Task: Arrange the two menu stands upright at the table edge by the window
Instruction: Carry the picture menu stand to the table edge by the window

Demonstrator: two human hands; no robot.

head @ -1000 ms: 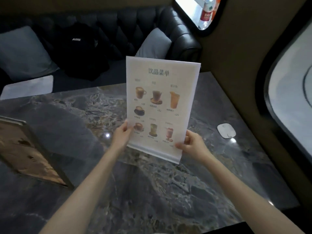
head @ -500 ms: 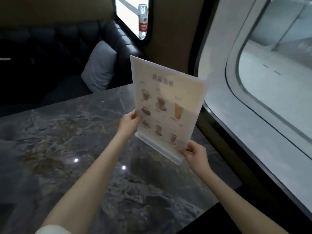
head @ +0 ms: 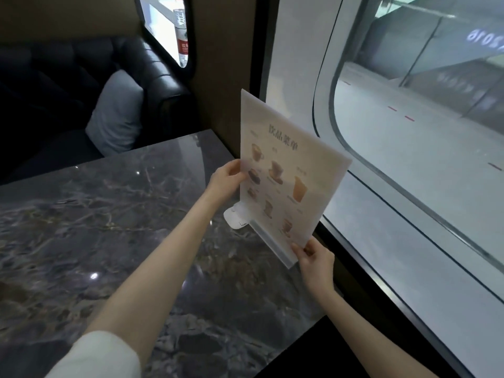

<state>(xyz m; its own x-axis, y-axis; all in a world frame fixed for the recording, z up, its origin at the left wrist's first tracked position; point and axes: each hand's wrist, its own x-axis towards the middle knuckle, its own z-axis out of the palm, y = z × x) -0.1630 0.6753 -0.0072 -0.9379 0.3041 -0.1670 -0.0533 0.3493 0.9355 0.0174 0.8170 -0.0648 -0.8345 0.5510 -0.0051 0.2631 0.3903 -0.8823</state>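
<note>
Both hands, left hand (head: 227,178) & right hand (head: 313,257), pinch the menu stand (head: 286,175) w/ fingers at side edges; probably light, stiff, slippery plastic, so hold near base

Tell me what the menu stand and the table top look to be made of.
Menu stand: apparently clear acrylic or similar plastic around a printed paper sheet; its base strip looks translucent and the face has a soft sheen. Both hands hold it.

Table top: looks like polished dark grey marble or a marble-look slab, with pale veining and sharp light reflections. Real stone or laminate cannot be told.
</note>
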